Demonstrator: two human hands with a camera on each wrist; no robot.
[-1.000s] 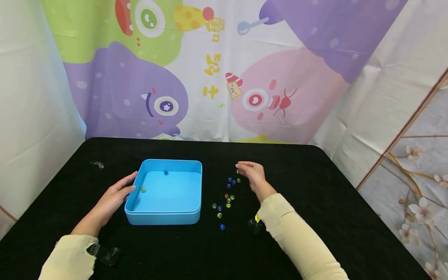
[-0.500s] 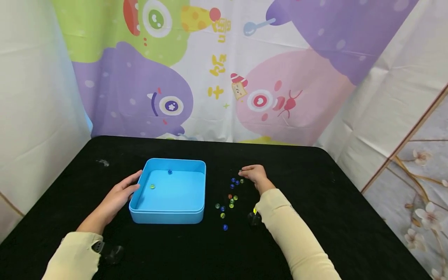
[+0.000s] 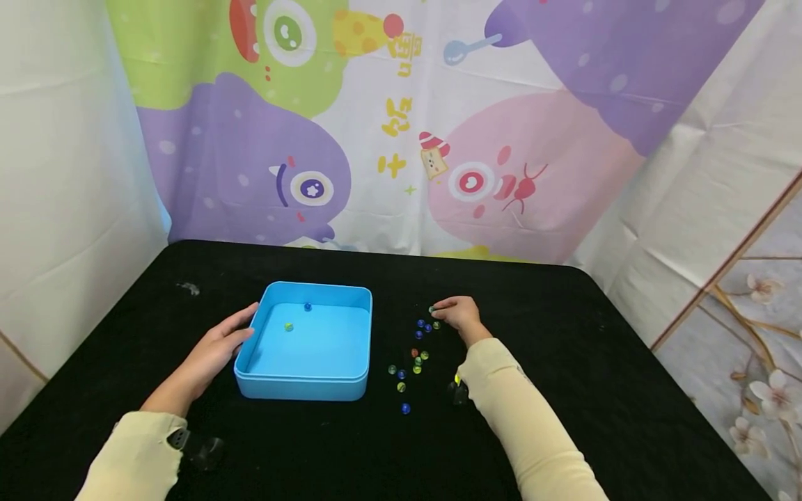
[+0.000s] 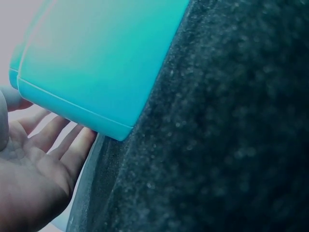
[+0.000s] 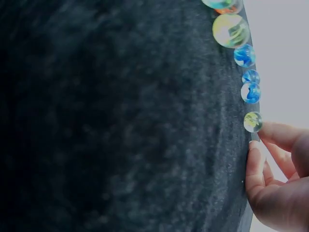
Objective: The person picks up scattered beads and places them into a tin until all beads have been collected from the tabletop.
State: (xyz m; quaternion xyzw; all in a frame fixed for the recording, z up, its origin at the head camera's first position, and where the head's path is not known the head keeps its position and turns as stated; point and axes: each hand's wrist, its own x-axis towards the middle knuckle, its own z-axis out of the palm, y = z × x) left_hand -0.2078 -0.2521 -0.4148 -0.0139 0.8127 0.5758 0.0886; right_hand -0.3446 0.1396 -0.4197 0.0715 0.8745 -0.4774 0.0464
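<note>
A light blue open-topped box [image 3: 301,390] sits on the black table, holding a blue marble [image 3: 308,307] and a yellow-green marble [image 3: 289,326]. My left hand [image 3: 216,351] rests against its left side, the fingers fairly straight along the wall in the left wrist view. To the right of the box, my right hand [image 3: 462,317] has thumb and fingertips around a greenish marble [image 3: 431,309], mostly hidden by the fingers. Right beside those fingertips lies another yellow-green marble [image 5: 252,122], with blue marbles [image 5: 250,93] beyond it.
Several loose marbles trail toward the front, among them a red one [image 3: 414,353] and a blue one [image 3: 406,408] nearest me. A printed curtain [image 3: 388,125] hangs behind the table's far edge. A whitish mark [image 3: 188,287] shows at the back left.
The yellow-green marble in the box has rolled from near the left wall toward the middle. The right hand stays at the same marble with small finger movements. The head view has shifted slightly.
</note>
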